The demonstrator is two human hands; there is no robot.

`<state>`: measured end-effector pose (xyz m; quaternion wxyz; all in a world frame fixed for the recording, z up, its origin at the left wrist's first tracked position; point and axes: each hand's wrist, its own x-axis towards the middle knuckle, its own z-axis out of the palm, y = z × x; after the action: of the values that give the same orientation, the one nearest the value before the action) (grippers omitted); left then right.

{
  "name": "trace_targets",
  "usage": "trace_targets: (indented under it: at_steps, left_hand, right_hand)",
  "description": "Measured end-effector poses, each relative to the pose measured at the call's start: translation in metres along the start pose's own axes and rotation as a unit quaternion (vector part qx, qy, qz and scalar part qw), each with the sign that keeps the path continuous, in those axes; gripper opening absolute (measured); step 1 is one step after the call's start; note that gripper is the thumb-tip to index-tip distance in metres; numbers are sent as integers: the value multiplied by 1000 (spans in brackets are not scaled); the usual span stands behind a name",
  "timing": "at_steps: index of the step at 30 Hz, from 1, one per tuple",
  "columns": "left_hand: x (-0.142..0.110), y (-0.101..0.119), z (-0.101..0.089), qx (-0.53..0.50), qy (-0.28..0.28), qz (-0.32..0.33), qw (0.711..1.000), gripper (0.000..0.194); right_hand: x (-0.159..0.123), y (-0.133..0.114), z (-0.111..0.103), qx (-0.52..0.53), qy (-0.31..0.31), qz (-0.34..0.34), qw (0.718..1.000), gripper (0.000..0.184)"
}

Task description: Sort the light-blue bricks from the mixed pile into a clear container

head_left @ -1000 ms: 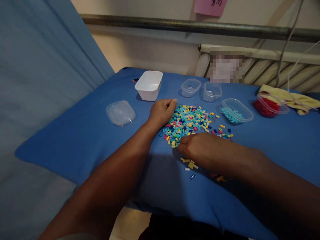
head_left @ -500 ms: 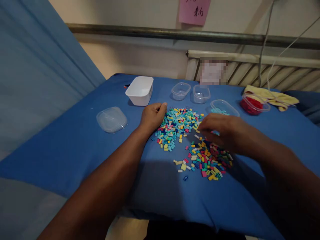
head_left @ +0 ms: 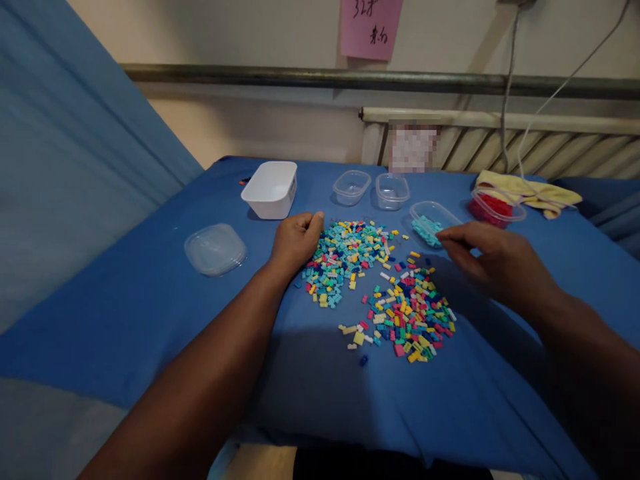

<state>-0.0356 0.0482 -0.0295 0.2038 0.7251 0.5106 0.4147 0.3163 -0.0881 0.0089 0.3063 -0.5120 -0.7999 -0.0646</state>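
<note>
My left hand [head_left: 297, 241] rests curled into a loose fist on the cloth, against the left edge of a mixed pile of small toy building bricks [head_left: 345, 250]. Whatever its fingers may hold is hidden. At the right, my right hand [head_left: 493, 257] hovers with thumb and fingers pinched at the near right rim of a clear plastic container [head_left: 453, 217]. Light blue bricks [head_left: 427, 230] lie inside that container. Anything between the pinched fingertips is too small to make out. A second mixed pile of bricks [head_left: 413, 310] spreads nearer to me, left of my right forearm.
Along the back stand a white tub [head_left: 270, 193] and two clear containers [head_left: 351, 188], [head_left: 393, 192]. Red pieces fill another container [head_left: 493, 208] beside a yellow cloth [head_left: 533, 190]. Clear lids [head_left: 215, 250] lie at left on the blue cloth-covered table [head_left: 150, 300]. A radiator [head_left: 475, 137] is behind.
My right hand has moved right, from over the nearer brick pile to the container of light blue bricks. My left hand stays beside its pile. The camera view has shifted slightly.
</note>
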Motion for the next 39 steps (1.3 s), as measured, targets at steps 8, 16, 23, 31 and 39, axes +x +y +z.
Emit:
trace_targets:
  at_steps: [8,16,23,31,39]
  left_hand:
    - [0,17,-16,34,41,69,996,39]
    - [-54,59,-36,247,-304,194,899,77]
    - [-65,53,-7,325,-324,192,867,78]
    - [-35,69,16,339,-339,216,850,79]
    - [-31,92,44,324,-382,251,829,75]
  right_hand:
    - [-28,-18,34,116,7,-22,993,15]
    - [-31,-4,45,171,44,49,983,18]
    - [-28,-2,46,196,23,46,979,21]
    - [-27,-10,55,156,-91,-30,983,49]
    - [-27,-15,41,179,-119,-98,972,42]
